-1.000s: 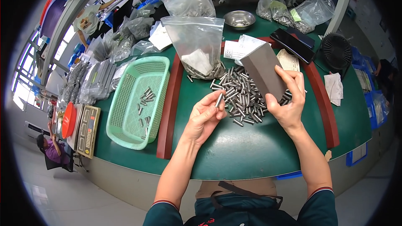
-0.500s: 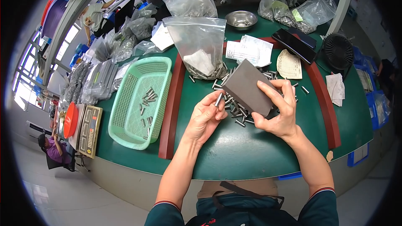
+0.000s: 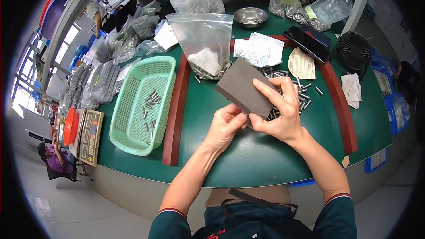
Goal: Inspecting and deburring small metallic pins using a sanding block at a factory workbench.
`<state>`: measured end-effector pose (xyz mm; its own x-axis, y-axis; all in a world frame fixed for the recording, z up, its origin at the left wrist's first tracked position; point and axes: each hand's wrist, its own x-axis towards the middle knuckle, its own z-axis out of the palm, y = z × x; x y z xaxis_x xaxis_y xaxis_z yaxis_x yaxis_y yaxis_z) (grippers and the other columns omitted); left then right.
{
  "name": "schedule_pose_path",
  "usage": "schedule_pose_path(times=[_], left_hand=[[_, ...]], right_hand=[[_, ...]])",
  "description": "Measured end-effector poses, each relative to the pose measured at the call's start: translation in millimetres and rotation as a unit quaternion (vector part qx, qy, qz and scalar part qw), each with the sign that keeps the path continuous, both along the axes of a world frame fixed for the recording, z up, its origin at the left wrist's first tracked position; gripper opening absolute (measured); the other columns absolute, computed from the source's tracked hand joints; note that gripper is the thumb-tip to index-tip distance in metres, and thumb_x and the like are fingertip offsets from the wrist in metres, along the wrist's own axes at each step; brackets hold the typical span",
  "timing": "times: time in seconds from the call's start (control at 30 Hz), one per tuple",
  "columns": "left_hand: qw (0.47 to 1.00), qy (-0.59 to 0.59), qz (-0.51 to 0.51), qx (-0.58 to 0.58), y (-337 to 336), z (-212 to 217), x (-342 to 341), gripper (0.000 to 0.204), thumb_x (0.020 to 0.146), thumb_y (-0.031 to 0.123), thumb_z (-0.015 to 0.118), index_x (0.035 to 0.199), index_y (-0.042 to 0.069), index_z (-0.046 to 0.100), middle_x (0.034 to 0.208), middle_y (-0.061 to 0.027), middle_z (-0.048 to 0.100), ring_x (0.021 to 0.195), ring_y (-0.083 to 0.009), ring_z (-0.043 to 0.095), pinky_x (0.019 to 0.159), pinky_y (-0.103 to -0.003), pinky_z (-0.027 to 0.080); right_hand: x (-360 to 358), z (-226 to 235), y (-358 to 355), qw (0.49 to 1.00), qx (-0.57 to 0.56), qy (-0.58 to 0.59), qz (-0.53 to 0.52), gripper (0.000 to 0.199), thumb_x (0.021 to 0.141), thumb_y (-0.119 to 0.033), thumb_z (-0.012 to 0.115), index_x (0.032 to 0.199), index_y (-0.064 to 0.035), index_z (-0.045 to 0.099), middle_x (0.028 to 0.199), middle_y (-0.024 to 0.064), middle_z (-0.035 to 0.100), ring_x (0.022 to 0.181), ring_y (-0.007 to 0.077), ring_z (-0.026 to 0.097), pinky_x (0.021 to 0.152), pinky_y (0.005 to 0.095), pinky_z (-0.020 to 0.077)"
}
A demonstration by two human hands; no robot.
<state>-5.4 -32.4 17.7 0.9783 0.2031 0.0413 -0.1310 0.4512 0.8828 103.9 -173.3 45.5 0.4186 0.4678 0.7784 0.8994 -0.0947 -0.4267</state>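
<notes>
While both hands meet over the green table (image 3: pixel 230 159), the right hand (image 3: pixel 279 115) holds a flat grey block (image 3: pixel 243 87), fingers wrapped over its top face and thumb underneath, block tilted with its far corner up. Left hand (image 3: pixel 226 126) is curled tight, fingertips pinched together right at the block's lower edge, touching or almost touching it; whether a small part sits in that pinch, cannot tell, it's hidden. Block is up off the table, above a heap of small metal pins (image 3: pixel 292 89) that spreads out behind the right hand. More loose pins lie toward the red strip (image 3: pixel 341 102) on the right.

Left of the hands, another red strip (image 3: pixel 177 106) runs down the table, and beyond it a mint green basket (image 3: pixel 121 126) with a handful of pins in it. Just behind the block stands a clear plastic bag (image 3: pixel 203 40), open at the top, with pins and a white slip at the bottom. Paper sheets (image 3: pixel 259 49) lie beside it, a steel bowl (image 3: pixel 250 16) farther back, and a black fan (image 3: pixel 354 51) at far right. White cloth (image 3: pixel 353 89) sits near the fan. A scale with an orange dish (image 3: pixel 71 126) is at the far left edge.
</notes>
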Motion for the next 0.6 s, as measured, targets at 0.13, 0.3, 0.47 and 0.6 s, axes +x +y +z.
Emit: schedule_pose_path(times=[0.13,0.3,0.47,0.6], left_hand=[[0.999,-0.027,0.032,-0.031,17.8,-1.9,-6.2,0.038,0.085,0.025,0.067,0.111,0.000,0.058,0.092,0.0005,0.059,0.070,-0.0070,0.043,0.068,-0.021,0.037],[0.995,0.013,-0.046,0.089,-5.5,-1.3,0.7,0.037,0.084,0.009,0.065,0.118,-0.002,0.056,0.090,0.0005,0.058,0.074,-0.0051,0.049,0.065,-0.019,0.041],[0.995,-0.007,-0.045,-0.087,21.0,1.3,-3.3,0.048,0.082,0.023,0.069,0.121,0.000,0.054,0.079,0.0018,0.048,0.066,-0.0076,0.041,0.064,-0.022,0.034],[0.990,-0.019,-0.047,-0.132,22.4,3.7,-3.7,0.056,0.079,0.028,0.072,0.123,0.002,0.050,0.080,0.0022,0.044,0.065,-0.0063,0.041,0.065,-0.023,0.032]], right_hand=[[-6.2,-5.1,-13.6,0.998,-0.061,-0.011,0.022,0.067,0.048,-0.021,0.073,0.113,-0.0060,0.063,0.096,0.0126,0.053,0.084,0.0256,0.051,0.077,0.0356,0.0392],[12.8,2.8,7.1,0.998,0.039,0.027,-0.049,0.060,0.053,-0.023,0.076,0.109,-0.0059,0.064,0.092,0.0105,0.052,0.083,0.0254,0.052,0.076,0.0367,0.0392],[26.5,-7.9,-17.4,0.986,0.081,0.126,-0.073,0.058,0.057,-0.015,0.072,0.112,-0.0016,0.062,0.092,0.0086,0.052,0.085,0.0214,0.053,0.077,0.0323,0.0452],[19.9,-5.9,-18.0,0.992,0.048,0.093,-0.069,0.060,0.055,-0.017,0.072,0.113,-0.0037,0.062,0.093,0.0084,0.052,0.086,0.0210,0.052,0.077,0.0328,0.0411]])
